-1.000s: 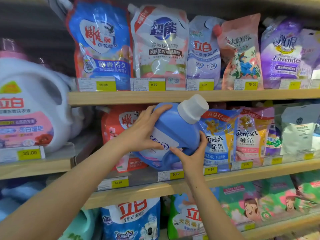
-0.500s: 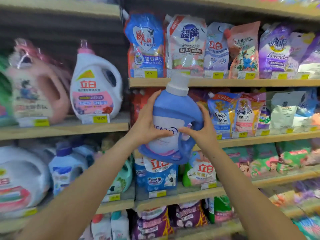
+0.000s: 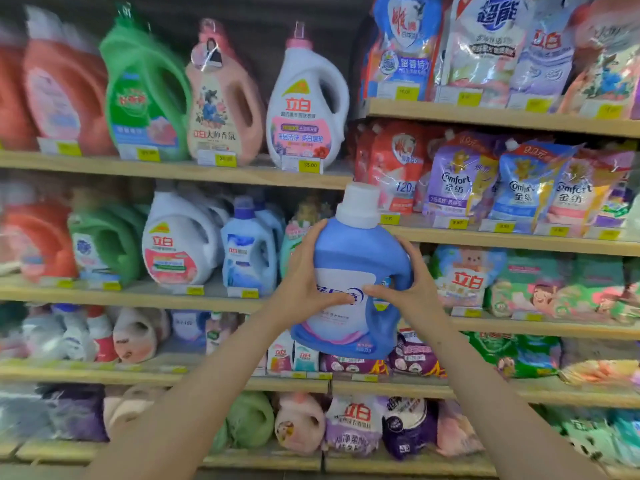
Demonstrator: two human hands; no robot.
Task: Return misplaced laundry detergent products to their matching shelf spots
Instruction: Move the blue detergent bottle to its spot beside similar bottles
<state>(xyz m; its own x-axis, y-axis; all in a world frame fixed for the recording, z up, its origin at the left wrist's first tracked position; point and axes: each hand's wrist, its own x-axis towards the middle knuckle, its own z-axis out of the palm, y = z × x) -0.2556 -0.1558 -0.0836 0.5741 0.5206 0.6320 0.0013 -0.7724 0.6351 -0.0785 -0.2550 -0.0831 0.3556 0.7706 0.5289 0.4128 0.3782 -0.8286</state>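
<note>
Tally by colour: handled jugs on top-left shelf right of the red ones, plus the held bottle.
Green plastic handled jug: 1
Pink plastic handled jug: 1
White plastic handled jug: 1
Blue plastic bottle, white cap, held: 1
Total: 4

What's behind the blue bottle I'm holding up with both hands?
Behind the blue bottle are shelf edges and pouches. A red pouch shows beside its white cap, purple bags under its base. Whatever is directly behind its body is covered.
</note>
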